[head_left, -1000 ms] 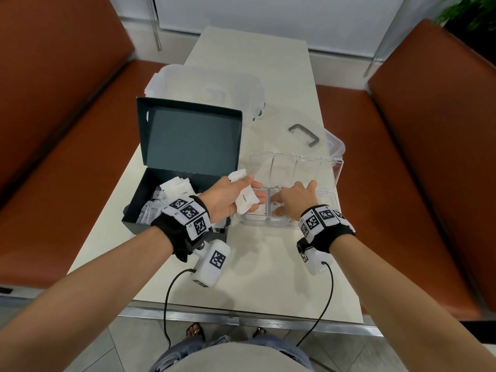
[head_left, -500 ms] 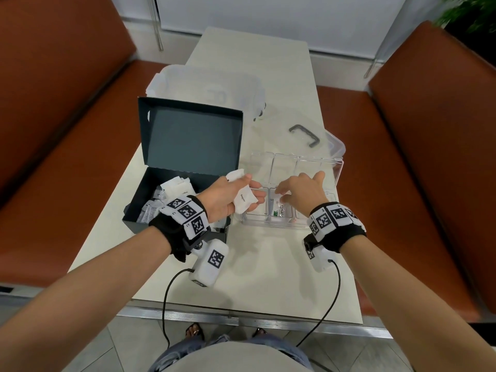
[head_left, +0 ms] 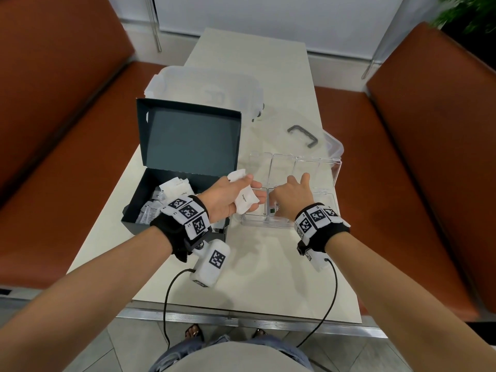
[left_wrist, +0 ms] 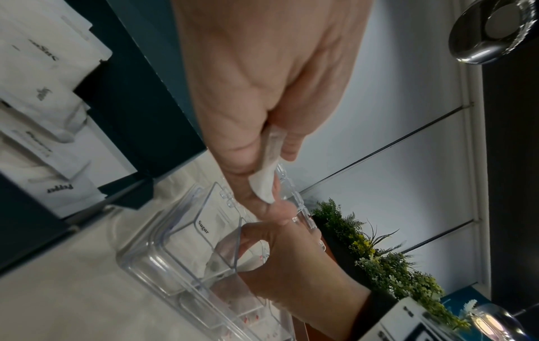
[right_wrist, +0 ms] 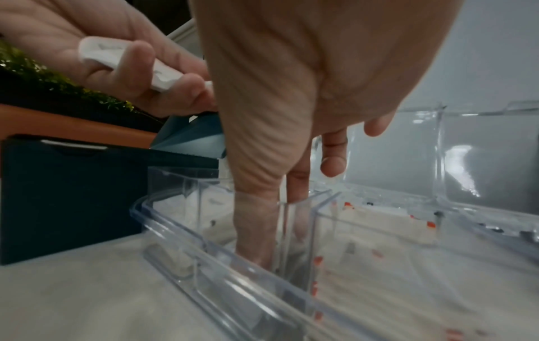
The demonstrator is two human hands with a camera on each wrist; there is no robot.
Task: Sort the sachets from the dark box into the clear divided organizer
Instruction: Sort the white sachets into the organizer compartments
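A: We're looking at a dark teal box (head_left: 188, 146), and the sachets (head_left: 171, 194) inside are showing white with black lettering.

B: We're seeing the same white on the sugar sachet (head_left: 245, 201), its word printed in black. The organizer (head_left: 316, 167) is staying clear, with red specks glinting on the packets in its right compartment.

A: We're picking out black-and-white checker tags on both wristbands (head_left: 188, 213), over black fabric.

B: And we're noting rust-orange benches (head_left: 418, 146) flanking a cream table (head_left: 252, 264).
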